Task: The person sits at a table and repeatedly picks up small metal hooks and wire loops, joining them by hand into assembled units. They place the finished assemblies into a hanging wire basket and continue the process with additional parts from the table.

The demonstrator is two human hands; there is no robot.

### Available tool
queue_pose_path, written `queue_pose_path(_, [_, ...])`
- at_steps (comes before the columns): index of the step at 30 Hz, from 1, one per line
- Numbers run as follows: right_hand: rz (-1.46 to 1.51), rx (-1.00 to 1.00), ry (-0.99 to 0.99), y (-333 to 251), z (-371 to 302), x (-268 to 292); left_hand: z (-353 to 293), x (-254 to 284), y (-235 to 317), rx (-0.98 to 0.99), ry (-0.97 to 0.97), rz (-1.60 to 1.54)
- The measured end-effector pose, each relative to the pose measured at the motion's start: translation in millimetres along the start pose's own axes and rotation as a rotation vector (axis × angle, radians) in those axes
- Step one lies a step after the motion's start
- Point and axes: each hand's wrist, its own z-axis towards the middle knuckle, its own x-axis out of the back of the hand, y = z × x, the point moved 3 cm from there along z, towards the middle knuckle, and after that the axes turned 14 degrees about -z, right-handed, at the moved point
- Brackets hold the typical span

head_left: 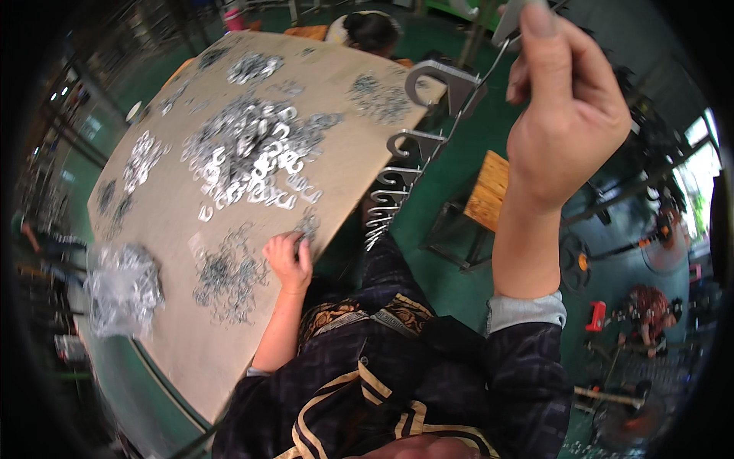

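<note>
My right hand (569, 115) is raised at the upper right, its thumb and fingers pinched on the top end of a hanging strand of metal hooks. These are flat grey hook-shaped plates (451, 80), joined one below another along thin wire. The strand slants down past the table edge toward my legs. My left hand (289, 264) rests on the near edge of the table, fingers curled together beside a little heap of thin wire pieces (307, 223). Whatever lies between those fingertips is too small to make out.
The brown tabletop (336, 92) carries a big pile of shiny metal hooks (248, 149), several smaller heaps, scattered wire pieces (225, 275) and a clear plastic bag (124, 291). A wooden stool (487, 191) stands right of the table. Another person (365, 32) is at the far side.
</note>
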Motion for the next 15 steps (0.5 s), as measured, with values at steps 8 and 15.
queue_pose_path(8, [-0.262,-0.003,0.171,-20.7,63.4,107.7,-11.7,-7.0,-27.7,0.031,0.004,-0.026])
queue_pose_path(15, [-0.583,0.021,0.329,-59.4,70.4,236.2,-13.3,-7.6,-25.3,-0.020,-0.053,0.028])
